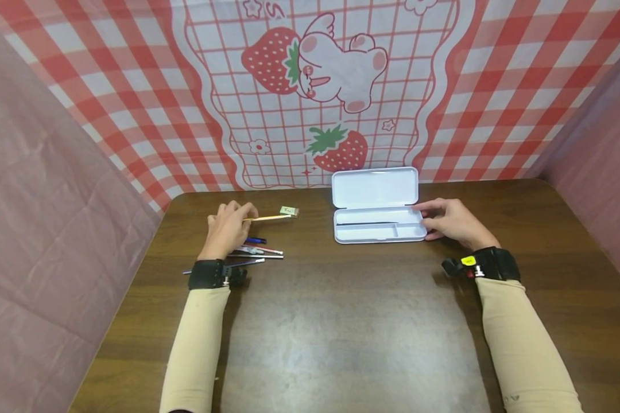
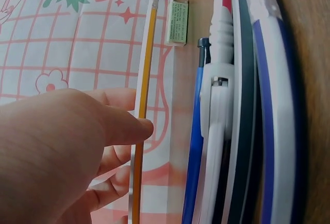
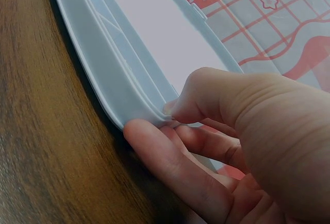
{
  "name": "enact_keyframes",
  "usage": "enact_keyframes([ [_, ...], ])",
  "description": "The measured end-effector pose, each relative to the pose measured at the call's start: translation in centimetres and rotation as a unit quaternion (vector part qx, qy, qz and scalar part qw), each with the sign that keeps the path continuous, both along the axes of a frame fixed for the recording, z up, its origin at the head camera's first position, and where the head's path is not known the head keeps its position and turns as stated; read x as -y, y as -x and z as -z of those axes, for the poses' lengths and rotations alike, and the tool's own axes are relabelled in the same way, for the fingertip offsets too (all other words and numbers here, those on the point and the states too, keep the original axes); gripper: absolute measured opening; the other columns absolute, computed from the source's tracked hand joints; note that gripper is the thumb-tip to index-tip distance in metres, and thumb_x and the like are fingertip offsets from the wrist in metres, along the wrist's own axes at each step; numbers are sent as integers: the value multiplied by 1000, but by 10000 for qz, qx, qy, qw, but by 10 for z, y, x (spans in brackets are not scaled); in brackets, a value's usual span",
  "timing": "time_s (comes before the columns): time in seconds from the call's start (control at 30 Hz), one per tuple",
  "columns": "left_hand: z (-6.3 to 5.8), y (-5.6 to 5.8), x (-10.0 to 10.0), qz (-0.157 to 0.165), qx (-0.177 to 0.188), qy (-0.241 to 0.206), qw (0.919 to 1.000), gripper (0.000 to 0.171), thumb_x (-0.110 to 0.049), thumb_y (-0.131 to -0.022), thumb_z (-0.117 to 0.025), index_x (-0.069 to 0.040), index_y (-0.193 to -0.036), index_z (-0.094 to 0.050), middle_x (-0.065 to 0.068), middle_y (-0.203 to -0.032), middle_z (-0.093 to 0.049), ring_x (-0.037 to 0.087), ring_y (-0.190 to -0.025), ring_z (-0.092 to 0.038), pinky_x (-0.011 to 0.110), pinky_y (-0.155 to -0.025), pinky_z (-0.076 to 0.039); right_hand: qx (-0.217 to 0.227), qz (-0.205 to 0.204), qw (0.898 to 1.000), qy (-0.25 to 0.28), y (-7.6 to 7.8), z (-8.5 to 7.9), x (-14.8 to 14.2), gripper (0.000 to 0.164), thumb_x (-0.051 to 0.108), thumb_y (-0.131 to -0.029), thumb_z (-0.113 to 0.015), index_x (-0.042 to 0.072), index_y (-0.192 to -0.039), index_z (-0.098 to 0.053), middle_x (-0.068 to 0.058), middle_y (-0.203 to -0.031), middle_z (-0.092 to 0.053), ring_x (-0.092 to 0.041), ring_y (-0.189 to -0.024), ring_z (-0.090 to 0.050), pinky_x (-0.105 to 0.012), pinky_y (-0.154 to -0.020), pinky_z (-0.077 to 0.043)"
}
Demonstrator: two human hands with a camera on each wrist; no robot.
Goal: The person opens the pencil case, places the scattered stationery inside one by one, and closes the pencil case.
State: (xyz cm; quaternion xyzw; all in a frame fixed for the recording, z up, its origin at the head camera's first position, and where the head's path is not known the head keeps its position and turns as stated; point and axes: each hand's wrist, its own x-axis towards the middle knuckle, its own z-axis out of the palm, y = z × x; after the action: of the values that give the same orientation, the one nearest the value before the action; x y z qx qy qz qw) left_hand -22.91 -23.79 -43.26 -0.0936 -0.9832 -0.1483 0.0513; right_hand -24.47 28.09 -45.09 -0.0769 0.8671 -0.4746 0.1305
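My left hand (image 1: 228,225) pinches a yellow-and-white pencil (image 2: 147,64) between thumb and fingers, its white end pointing right in the head view. Below that hand on the table lie a blue pen (image 2: 194,131), a white pen (image 2: 216,100), a dark green-and-white pencil (image 2: 244,90) and a purple-and-white one (image 2: 273,90). Over at the back stands an open white pencil case (image 1: 367,234), lid raised toward the cloth. Its right end is gripped by my right hand (image 1: 452,222), thumb over the rim and fingers outside. A thin dark line runs along the case's long divider.
Close to the held pencil's tip lies a small green-labelled block (image 1: 288,211). A red-and-white checked cloth (image 1: 496,86) hangs behind the brown table (image 1: 351,327), and pink cloths (image 1: 46,229) hang at both sides.
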Motion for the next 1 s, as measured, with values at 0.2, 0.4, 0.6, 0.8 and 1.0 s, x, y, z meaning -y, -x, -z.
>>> enact_keyframes([
  [0.2,1,-1,-2,121,98,32,9999,24,-9,-95,-59,-23,-113,-62,15,-120,-58,38,-115,-47,65,-92,-36,-36,22,10000,-8,0,1,-1,42,8,-93,-66,8,-135,-62,-21,-122,-51,-29,-81,-65,-28,-66,-63],
  [0.4,-2,-2,-3,181,219,14,9996,23,-8,-94,-59,-23,-112,-63,14,-114,-59,38,-113,-47,62,-90,-36,-10,40,10000,29,1,2,1,42,7,-93,-66,6,-134,-62,-21,-121,-51,-29,-81,-64,-29,-66,-63],
  [0.6,-6,-3,-4,270,169,36,9995,25,-7,-93,-58,-23,-112,-63,13,-111,-59,37,-111,-48,62,-89,-36,20,91,9999,81,2,2,3,42,7,-93,-67,6,-134,-62,-20,-121,-52,-30,-85,-63,-30,-66,-63],
  [0.8,-12,-2,-7,228,182,23,9996,23,-8,-95,-59,-22,-113,-64,13,-111,-60,37,-113,-48,62,-89,-37,40,43,9999,86,2,1,2,41,8,-94,-66,7,-135,-62,-21,-125,-52,-30,-86,-64,-28,-68,-63],
  [1.0,-18,0,-12,194,150,-15,9997,22,-8,-95,-59,-21,-112,-64,14,-113,-60,37,-113,-48,62,-87,-37,59,20,9999,105,1,0,0,41,8,-94,-66,7,-135,-61,-21,-126,-52,-29,-88,-64,-28,-68,-63],
])
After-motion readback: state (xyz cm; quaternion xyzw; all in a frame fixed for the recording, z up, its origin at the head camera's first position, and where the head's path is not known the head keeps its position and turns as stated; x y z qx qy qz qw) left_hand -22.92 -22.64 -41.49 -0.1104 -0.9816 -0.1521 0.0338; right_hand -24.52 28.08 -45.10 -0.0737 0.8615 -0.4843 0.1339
